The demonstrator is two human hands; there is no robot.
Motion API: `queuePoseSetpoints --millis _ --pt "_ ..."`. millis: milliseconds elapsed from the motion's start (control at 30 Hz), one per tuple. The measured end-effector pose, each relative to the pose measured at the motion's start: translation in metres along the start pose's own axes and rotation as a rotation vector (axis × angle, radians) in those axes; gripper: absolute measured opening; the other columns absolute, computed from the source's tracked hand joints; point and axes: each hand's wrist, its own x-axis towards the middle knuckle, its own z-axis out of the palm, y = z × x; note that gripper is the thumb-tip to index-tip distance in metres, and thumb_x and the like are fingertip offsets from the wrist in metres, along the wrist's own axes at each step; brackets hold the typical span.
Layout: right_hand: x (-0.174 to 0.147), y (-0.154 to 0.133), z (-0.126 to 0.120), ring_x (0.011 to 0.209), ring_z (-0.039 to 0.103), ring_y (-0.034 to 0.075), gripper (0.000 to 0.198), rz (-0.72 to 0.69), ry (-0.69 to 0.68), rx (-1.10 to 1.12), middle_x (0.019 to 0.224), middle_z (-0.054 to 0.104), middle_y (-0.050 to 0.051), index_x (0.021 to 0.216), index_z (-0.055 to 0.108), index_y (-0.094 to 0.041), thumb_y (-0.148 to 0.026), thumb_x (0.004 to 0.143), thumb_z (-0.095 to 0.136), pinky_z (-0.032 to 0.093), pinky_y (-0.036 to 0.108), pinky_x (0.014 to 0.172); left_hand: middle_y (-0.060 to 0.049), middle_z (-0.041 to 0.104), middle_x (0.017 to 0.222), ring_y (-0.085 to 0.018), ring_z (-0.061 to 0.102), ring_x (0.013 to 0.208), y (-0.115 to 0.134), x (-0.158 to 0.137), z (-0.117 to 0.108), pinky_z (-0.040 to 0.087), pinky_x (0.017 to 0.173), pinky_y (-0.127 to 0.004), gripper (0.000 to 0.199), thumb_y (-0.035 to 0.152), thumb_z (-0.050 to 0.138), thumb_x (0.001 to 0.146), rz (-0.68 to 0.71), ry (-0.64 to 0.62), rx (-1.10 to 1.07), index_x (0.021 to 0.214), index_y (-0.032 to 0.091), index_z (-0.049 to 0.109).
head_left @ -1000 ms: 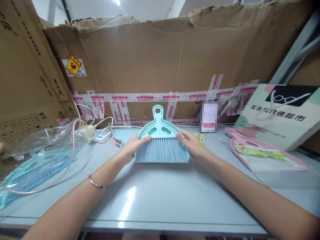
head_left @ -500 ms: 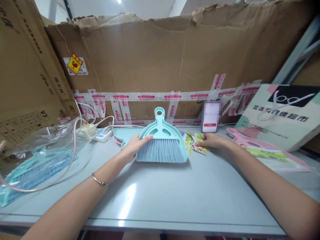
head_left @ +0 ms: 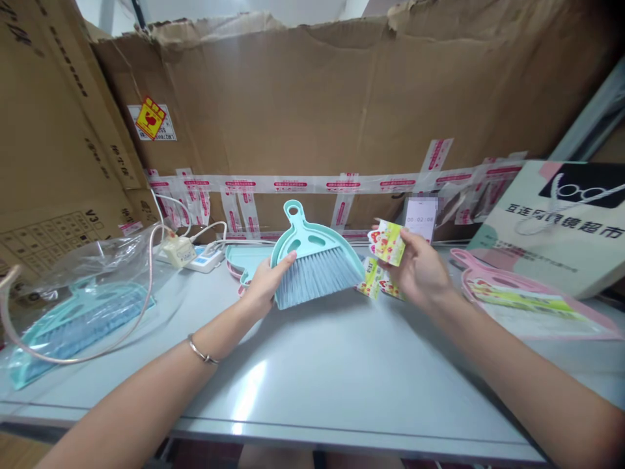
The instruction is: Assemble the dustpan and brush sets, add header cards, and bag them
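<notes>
In the head view my left hand [head_left: 266, 284] grips the left edge of a mint-green dustpan [head_left: 314, 240] that has a hand brush [head_left: 319, 277] with blue-grey bristles nested in it. The set is tilted, its handle leaning left. My right hand [head_left: 424, 270] pinches a small printed card [head_left: 388, 243], coloured yellow-green, white and red, and holds it up right of the dustpan. More such cards [head_left: 370, 279] lie on the table just below it. Behind my left hand rests another mint dustpan [head_left: 249, 256], partly hidden, with something pink under it.
A plastic-bagged mint brush set [head_left: 81, 326] lies left, crossed by a cable [head_left: 150, 280]. A power strip [head_left: 208, 259] sits behind. A phone [head_left: 420, 218] leans on the cardboard [head_left: 293, 111]. To the right are a bagged pink dustpan [head_left: 517, 290] and a paper bag [head_left: 547, 228].
My right hand has lifted one card off the table and raised it beside the dustpan. My left hand has tilted the dustpan and brush, the handle swinging left. The view has shifted slightly.
</notes>
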Motion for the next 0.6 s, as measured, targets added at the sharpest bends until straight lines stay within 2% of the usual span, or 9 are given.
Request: queuePoseSetpoints --millis 67,133,200,267,367,500,600 --pt "-0.029 -0.002 0.026 0.075 0.062 0.015 0.026 0.017 -0.081 0.235 0.088 0.067 0.001 0.09 0.059 -0.022 -0.043 0.075 0.053 0.048 0.023 0.054 -0.008 0.066 0.111 -0.026 0.061 0.101 -0.002 -0.004 0.005 0.049 0.085 -0.036 0.044 0.049 0.07 0.065 0.041 0.006 -0.047 0.098 0.021 0.064" --pt "-0.053 0.002 0.046 0.053 0.056 0.01 0.024 0.053 -0.134 0.283 0.068 0.064 -0.002 0.079 0.059 -0.02 -0.042 0.07 0.063 0.04 0.019 0.04 -0.008 0.065 0.113 -0.026 0.058 0.105 -0.005 -0.007 0.01 0.047 0.089 -0.037 0.044 0.049 0.068 0.067 0.093 0.011 -0.091 0.1 0.021 0.063" --pt "-0.068 0.01 0.058 0.039 0.047 0.006 0.027 0.082 -0.168 0.265 0.055 0.058 -0.005 0.078 0.056 -0.019 -0.04 0.067 0.069 0.034 0.017 0.033 -0.009 0.065 0.112 -0.026 0.058 0.107 -0.01 -0.01 0.014 0.045 0.091 -0.037 0.046 0.05 0.066 0.069 0.145 0.002 -0.141 0.104 0.02 0.061" --pt "-0.073 0.017 0.063 0.035 0.048 0.007 0.034 0.119 -0.193 0.249 0.052 0.058 -0.007 0.084 0.052 -0.019 -0.039 0.064 0.072 0.037 0.017 0.033 -0.009 0.066 0.11 -0.026 0.059 0.105 -0.013 -0.011 0.018 0.045 0.09 -0.038 0.047 0.05 0.064 0.071 0.184 -0.017 -0.183 0.106 0.018 0.059" --pt "-0.071 0.024 0.064 0.04 0.058 0.012 0.043 0.204 -0.225 0.213 0.056 0.064 -0.003 0.083 0.045 -0.019 -0.04 0.061 0.075 0.046 0.02 0.037 -0.01 0.067 0.106 -0.026 0.061 0.101 -0.015 -0.012 0.022 0.047 0.088 -0.037 0.05 0.052 0.061 0.073 0.19 -0.023 -0.21 0.108 0.017 0.057" --pt "-0.066 0.026 0.065 0.043 0.062 0.013 0.043 0.25 -0.226 0.172 0.061 0.067 -0.001 0.08 0.042 -0.02 -0.041 0.061 0.074 0.047 0.019 0.037 -0.009 0.068 0.101 -0.025 0.061 0.099 -0.013 -0.016 0.023 0.047 0.087 -0.036 0.052 0.054 0.06 0.073 0.193 -0.064 -0.199 0.109 0.017 0.055" --pt "-0.064 0.026 0.066 0.042 0.062 0.013 0.041 0.246 -0.212 0.17 0.06 0.067 -0.001 0.082 0.044 -0.02 -0.042 0.063 0.073 0.047 0.018 0.036 -0.008 0.067 0.103 -0.023 0.061 0.098 -0.013 -0.018 0.021 0.048 0.086 -0.034 0.049 0.045 0.069 0.068 0.236 -0.084 -0.112 0.106 0.018 0.056"
